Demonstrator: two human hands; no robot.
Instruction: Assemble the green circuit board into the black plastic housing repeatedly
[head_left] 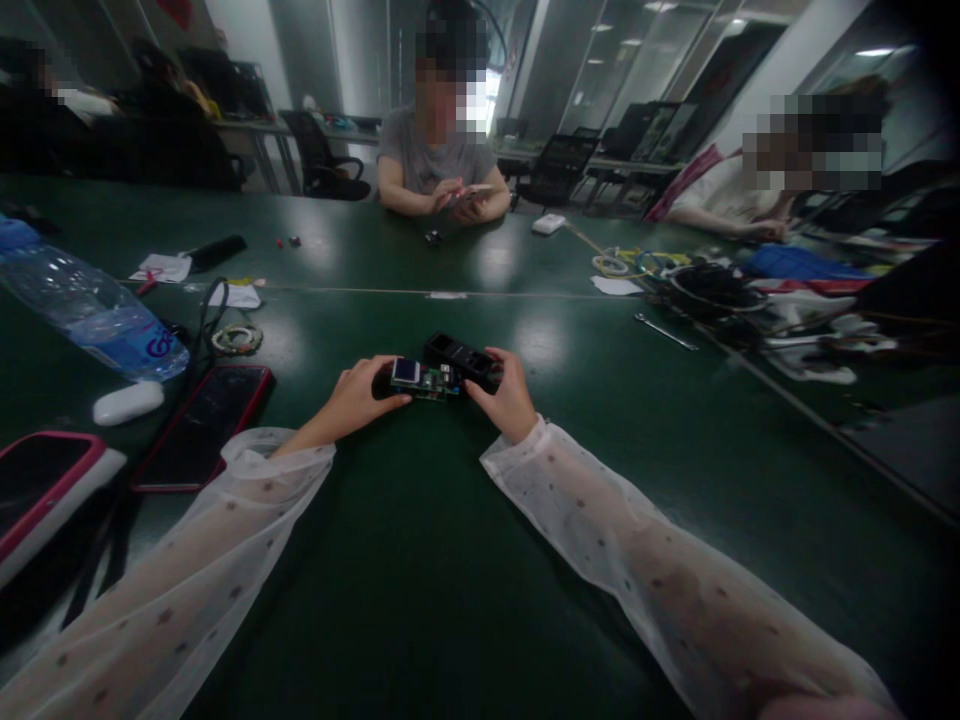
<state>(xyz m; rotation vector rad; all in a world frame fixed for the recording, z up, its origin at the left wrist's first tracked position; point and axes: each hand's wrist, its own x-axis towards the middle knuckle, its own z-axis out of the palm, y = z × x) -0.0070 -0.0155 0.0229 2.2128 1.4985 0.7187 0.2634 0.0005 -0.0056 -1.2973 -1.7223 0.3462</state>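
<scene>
My left hand [365,395] grips the left end of a small green circuit board [431,382], thumb along its near edge. On the board's left part sits a small dark screen [406,371] with a pale frame. A black plastic casing [457,353] with a rectangular opening lies just behind the board, tilted down to the right. Around the casing's right end are the fingers of my right hand [510,392], its thumb in front. Board and casing overlap in view; whether they touch, I cannot tell.
Left on the green table [420,600] are a water bottle [97,310], a white case [128,403], a red-edged phone [206,428] and another phone [45,480]. A wrench [665,332] and piled cables [712,285] lie right. A person [431,160] sits opposite.
</scene>
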